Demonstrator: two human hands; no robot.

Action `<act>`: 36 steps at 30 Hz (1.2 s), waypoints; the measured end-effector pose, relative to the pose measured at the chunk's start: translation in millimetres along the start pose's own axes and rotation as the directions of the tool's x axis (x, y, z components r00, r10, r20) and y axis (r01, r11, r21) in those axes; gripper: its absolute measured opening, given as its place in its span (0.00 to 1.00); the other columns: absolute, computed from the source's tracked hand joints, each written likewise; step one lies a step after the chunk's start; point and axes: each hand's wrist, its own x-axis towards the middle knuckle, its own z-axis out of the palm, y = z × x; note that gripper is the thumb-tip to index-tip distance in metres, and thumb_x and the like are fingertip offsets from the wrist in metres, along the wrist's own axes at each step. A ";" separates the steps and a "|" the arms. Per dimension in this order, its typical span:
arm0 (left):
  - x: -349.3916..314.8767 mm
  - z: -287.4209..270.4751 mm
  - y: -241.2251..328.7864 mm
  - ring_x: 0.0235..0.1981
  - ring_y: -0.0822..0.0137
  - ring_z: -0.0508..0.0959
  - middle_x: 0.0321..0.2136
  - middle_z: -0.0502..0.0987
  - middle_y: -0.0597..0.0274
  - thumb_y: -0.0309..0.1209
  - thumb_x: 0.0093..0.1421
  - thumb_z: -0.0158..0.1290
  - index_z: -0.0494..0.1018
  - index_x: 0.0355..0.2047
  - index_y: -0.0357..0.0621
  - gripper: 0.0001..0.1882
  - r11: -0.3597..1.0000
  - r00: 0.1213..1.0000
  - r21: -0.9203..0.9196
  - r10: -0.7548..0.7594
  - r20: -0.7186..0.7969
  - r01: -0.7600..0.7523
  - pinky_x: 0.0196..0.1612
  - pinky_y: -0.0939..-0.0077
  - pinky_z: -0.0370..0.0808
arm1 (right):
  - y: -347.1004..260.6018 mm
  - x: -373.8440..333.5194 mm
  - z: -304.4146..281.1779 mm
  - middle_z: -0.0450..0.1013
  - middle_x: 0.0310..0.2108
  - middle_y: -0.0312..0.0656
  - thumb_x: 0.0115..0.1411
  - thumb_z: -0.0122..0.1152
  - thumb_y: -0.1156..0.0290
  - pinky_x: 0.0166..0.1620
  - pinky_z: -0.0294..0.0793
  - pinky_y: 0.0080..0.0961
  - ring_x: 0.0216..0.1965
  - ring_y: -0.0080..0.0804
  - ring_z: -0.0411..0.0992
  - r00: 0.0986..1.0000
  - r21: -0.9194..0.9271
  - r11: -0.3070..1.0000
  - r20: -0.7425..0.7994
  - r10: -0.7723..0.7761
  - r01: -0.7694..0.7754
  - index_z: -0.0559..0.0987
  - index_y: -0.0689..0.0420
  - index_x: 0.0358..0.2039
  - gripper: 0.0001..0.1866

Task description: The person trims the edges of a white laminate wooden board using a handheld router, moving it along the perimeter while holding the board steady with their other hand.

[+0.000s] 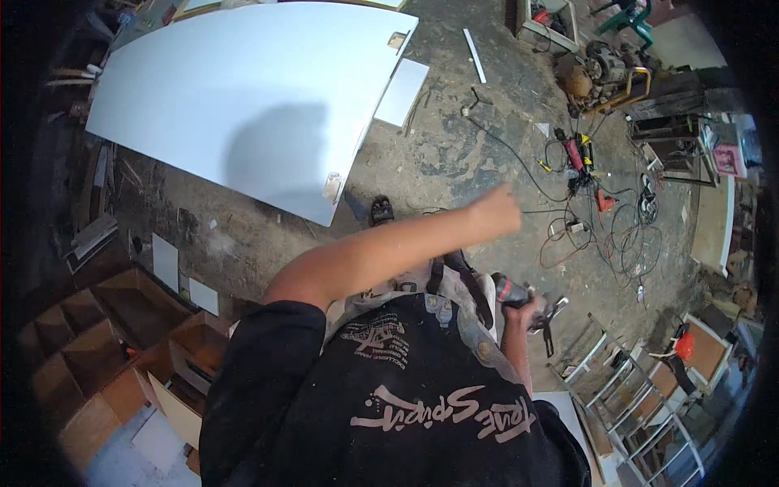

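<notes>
Two bare hands in the head view, well apart. Left arm crosses in front of the body toward the person's right; left hand [497,209] out over the concrete floor [454,154], fingers seemingly curled. Cannot tell whether anything sits inside that grip.

Right hand [527,312] lower and nearer the body, at the person's right side, closed round a dark handheld tool [511,290] with a red band. Bright metal and a dark bar show at the tool's far end, just right of the knuckles. Exact kind of tool unclear.

Left of the left hand and farther out: large white panel [203,81], a rounded shadow across it, cutouts near two corners. Smaller white board [402,92] beside its right edge. Narrow white strip [475,55] on the floor beyond the left hand. One dark sandal [381,209] between panel and left forearm.

Right of the left hand: tangled cables [633,243], a red-and-black power tool [574,154] among them, an orange-red piece [605,200] near it. Farther out that way, a motor-like machine [604,65] and a green chair [633,23].

Right of the right hand and closer to the wearer: ladder-like metal frame [641,406], leaning or lying, cannot tell. Well left of both hands, wooden unit [89,349] with open compartments.
</notes>
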 end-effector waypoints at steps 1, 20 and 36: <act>7.6 20.6 -9.0 0.39 0.64 0.83 0.30 0.84 0.67 0.31 0.52 0.60 0.83 0.27 0.55 0.04 1.000 0.992 0.008 -0.018 0.122 0.017 0.49 0.62 0.70 | -6.3 -1.4 5.0 0.80 0.40 0.40 0.59 0.56 0.56 0.52 0.77 0.45 0.44 0.41 0.79 0.997 -0.017 0.998 0.045 -0.068 0.069 0.81 0.52 0.43 0.18; -422.1 292.4 77.6 0.51 0.54 0.79 0.49 0.78 0.47 0.45 0.68 0.47 0.73 0.57 0.46 0.23 0.793 0.238 -0.045 -0.127 0.963 0.607 0.57 0.55 0.72 | -31.1 -77.9 104.8 0.77 0.40 0.39 0.54 0.64 0.69 0.47 0.75 0.33 0.41 0.33 0.76 0.780 -0.572 0.534 0.401 -0.481 0.623 0.76 0.60 0.50 0.23; -88.9 -85.9 75.9 0.74 0.45 0.49 0.72 0.53 0.42 0.77 0.58 0.40 0.53 0.72 0.41 0.58 -0.065 0.910 -0.987 0.384 -0.158 -0.144 0.73 0.45 0.45 | -39.1 17.4 125.6 0.81 0.39 0.46 0.46 0.70 0.63 0.46 0.78 0.38 0.41 0.39 0.80 0.888 -0.906 0.182 0.304 -0.346 0.381 0.83 0.61 0.39 0.20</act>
